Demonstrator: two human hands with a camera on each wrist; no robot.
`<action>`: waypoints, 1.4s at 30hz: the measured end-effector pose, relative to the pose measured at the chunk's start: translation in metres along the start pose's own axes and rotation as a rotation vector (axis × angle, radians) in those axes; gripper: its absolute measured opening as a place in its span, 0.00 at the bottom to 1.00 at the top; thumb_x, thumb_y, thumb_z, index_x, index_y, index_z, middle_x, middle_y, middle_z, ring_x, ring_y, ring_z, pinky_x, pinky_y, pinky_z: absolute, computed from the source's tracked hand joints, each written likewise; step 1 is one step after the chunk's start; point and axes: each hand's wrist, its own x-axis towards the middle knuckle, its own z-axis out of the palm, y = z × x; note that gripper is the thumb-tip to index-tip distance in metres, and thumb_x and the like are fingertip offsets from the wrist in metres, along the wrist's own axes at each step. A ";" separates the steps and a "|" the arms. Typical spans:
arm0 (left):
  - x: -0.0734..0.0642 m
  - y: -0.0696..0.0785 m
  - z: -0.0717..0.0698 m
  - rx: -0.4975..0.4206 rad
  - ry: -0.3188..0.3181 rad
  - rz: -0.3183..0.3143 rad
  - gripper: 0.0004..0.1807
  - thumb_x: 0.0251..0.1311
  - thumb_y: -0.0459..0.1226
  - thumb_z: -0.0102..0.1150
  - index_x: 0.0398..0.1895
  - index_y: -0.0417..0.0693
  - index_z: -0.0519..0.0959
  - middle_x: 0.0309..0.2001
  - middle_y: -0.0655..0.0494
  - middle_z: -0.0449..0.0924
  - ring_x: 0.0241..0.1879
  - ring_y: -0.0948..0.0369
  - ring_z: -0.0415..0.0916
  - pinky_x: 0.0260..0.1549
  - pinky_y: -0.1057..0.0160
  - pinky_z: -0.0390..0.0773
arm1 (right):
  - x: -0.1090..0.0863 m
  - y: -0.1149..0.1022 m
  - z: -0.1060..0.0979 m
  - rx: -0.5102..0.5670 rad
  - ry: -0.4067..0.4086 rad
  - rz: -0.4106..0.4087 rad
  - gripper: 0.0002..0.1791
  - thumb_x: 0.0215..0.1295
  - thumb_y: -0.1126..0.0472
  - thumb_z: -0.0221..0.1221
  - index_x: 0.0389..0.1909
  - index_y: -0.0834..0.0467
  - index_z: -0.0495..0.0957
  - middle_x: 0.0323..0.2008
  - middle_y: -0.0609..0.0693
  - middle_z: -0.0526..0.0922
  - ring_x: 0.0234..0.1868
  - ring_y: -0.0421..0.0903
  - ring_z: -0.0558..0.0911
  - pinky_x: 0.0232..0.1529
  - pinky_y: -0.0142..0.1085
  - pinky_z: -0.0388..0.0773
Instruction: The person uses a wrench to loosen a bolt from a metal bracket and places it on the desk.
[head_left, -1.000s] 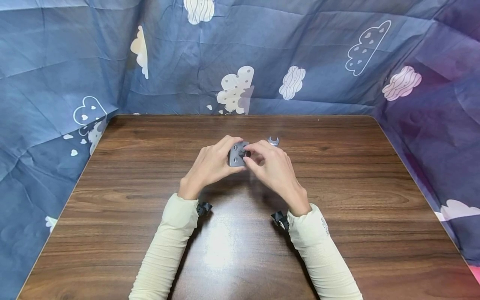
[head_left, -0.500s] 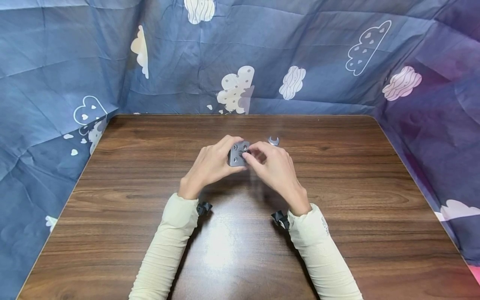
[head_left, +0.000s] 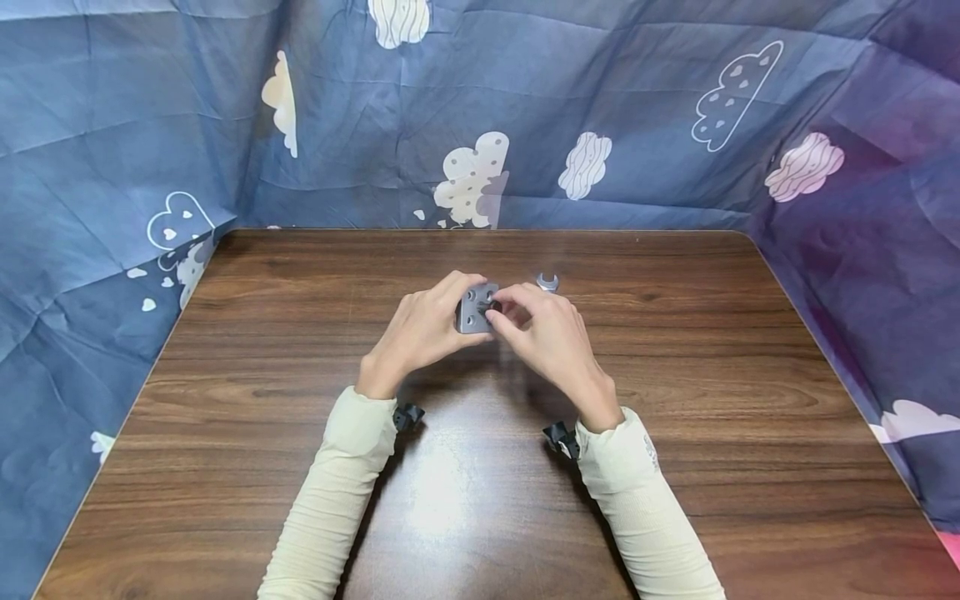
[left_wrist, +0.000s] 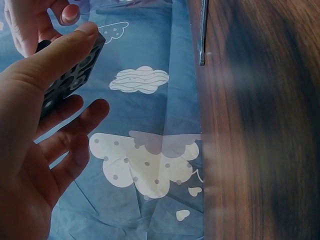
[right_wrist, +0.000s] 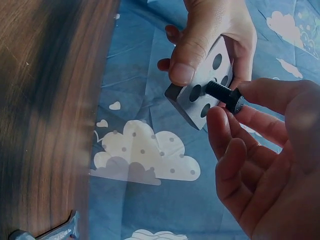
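My left hand grips a grey metal block by its edges, holding it above the wooden table. Several round holes show in the block's face. A black bolt stands out from the middle of that face, much of its thread exposed; how deep its tip sits is hidden. My right hand pinches the bolt's head between thumb and index finger, with the other fingers curled loosely below. In the left wrist view the block is partly covered by the left thumb.
Just beyond the right hand, an open-ended wrench lies on the wooden table, partly hidden by that hand. A blue cloth with cloud prints hangs behind the table and along both sides.
The right fingers have shifted slightly around the bolt's head, closing in and then parting a little. The left hand and the block have stayed in place.
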 end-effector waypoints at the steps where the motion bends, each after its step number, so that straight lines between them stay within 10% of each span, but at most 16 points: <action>1: 0.000 0.000 0.000 0.001 0.000 0.000 0.37 0.46 0.52 0.77 0.59 0.53 0.73 0.46 0.59 0.78 0.29 0.61 0.77 0.23 0.59 0.77 | 0.000 0.000 0.000 -0.001 -0.002 -0.004 0.12 0.64 0.56 0.64 0.45 0.57 0.84 0.35 0.48 0.85 0.32 0.43 0.84 0.34 0.39 0.81; 22: 0.000 0.001 0.000 -0.009 0.007 0.007 0.38 0.44 0.51 0.78 0.59 0.53 0.73 0.46 0.59 0.78 0.29 0.61 0.77 0.23 0.58 0.77 | 0.000 -0.002 -0.001 -0.034 -0.014 0.102 0.14 0.65 0.48 0.64 0.43 0.53 0.85 0.31 0.46 0.86 0.30 0.42 0.83 0.32 0.40 0.78; 42: 0.000 -0.001 0.000 0.002 0.002 0.002 0.37 0.47 0.52 0.76 0.60 0.52 0.73 0.47 0.58 0.78 0.29 0.61 0.77 0.23 0.59 0.77 | 0.000 0.001 0.000 -0.020 -0.029 -0.007 0.14 0.63 0.57 0.66 0.48 0.57 0.83 0.35 0.47 0.84 0.32 0.43 0.85 0.34 0.40 0.80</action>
